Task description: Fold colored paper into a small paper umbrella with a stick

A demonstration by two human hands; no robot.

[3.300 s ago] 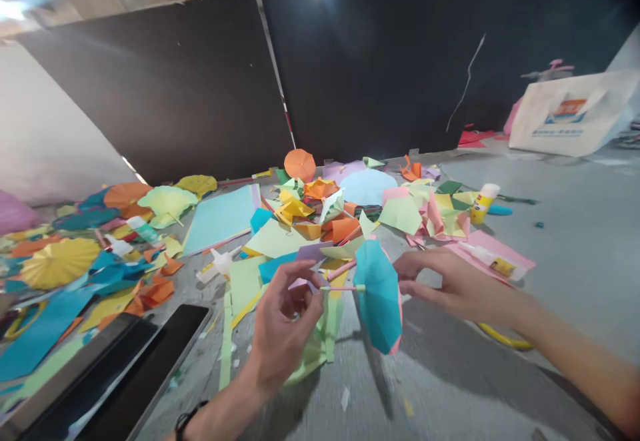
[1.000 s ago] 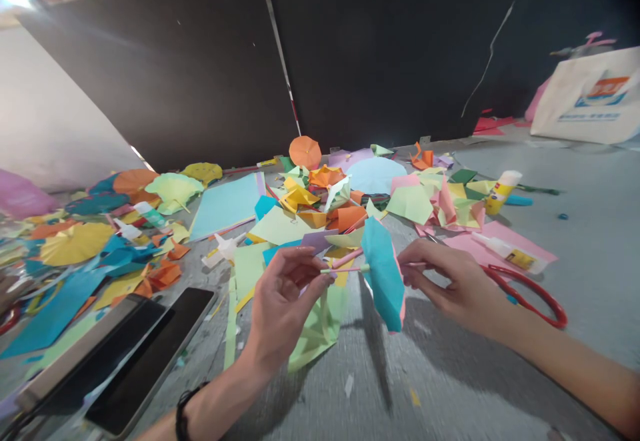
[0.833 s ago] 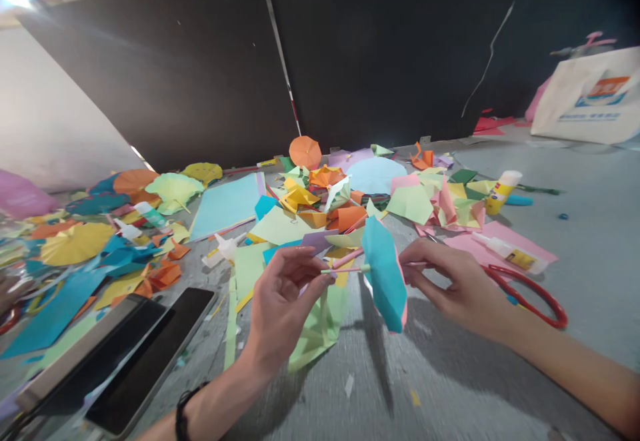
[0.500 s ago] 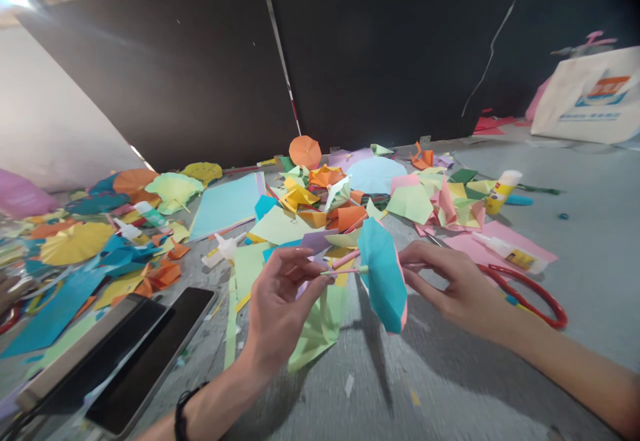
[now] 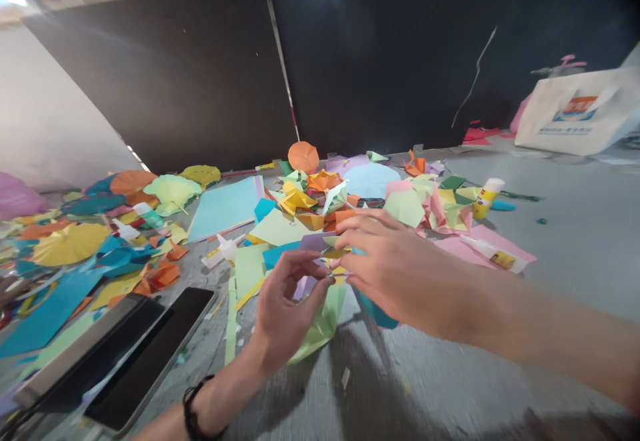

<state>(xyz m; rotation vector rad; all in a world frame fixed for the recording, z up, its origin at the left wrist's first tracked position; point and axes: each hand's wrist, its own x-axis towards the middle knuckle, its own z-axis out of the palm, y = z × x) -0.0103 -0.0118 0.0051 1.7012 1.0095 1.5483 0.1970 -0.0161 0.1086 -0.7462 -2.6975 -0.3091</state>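
Observation:
A small blue paper umbrella hangs tilted above the table, mostly hidden behind my right hand. Its thin pink stick is pinched between the thumb and fingers of my left hand. My right hand reaches across in front of the canopy, slightly blurred. Its thumb and index finger close about the stick beside my left fingertips, and its other fingers stick out. Below the hands lies a pleated light green paper piece.
Heaped paper scraps lie behind the hands. A phone is at the left. A glue stick and glue bottle are at the right. Beyond stand a black panel and a white bag.
My right hand has moved left from the umbrella's far side to the stick near my left fingers, now covering most of the canopy. The red scissors handles are no longer visible.

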